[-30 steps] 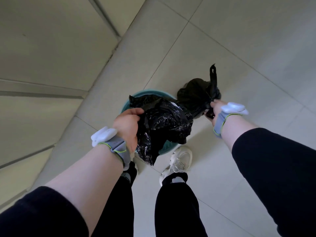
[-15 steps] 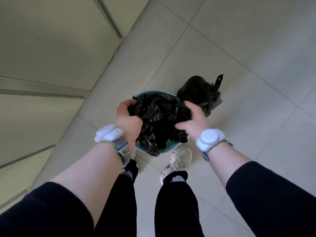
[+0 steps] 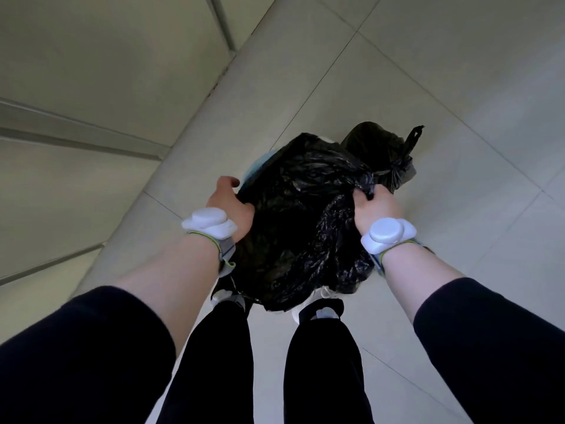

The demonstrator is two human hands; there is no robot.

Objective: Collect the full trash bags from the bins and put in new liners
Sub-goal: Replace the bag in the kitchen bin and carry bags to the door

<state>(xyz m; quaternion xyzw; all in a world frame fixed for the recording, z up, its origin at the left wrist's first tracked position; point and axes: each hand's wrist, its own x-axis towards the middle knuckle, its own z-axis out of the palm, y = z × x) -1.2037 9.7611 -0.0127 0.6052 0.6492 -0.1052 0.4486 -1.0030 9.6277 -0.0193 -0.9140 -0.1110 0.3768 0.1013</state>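
Note:
A crumpled black liner (image 3: 299, 215) is stretched wide between my hands, above a teal bin (image 3: 258, 166) of which only a sliver of rim shows at the liner's upper left. My left hand (image 3: 230, 206) grips the liner's left edge. My right hand (image 3: 374, 203) clutches its right edge. A full black trash bag (image 3: 382, 148), tied at the top with a handle sticking up, rests on the floor just beyond and to the right of the bin. The liner hides most of the bin.
Pale tiled floor (image 3: 443, 71) spreads to the right and ahead. A panelled wall (image 3: 107, 71) runs along the left, close to the bin. My legs and white shoes (image 3: 321, 296) stand right below the liner.
My right hand let go of the full bag, which now lies on the floor, and took the liner's right edge. Both hands then pulled the liner apart, spreading it over the bin.

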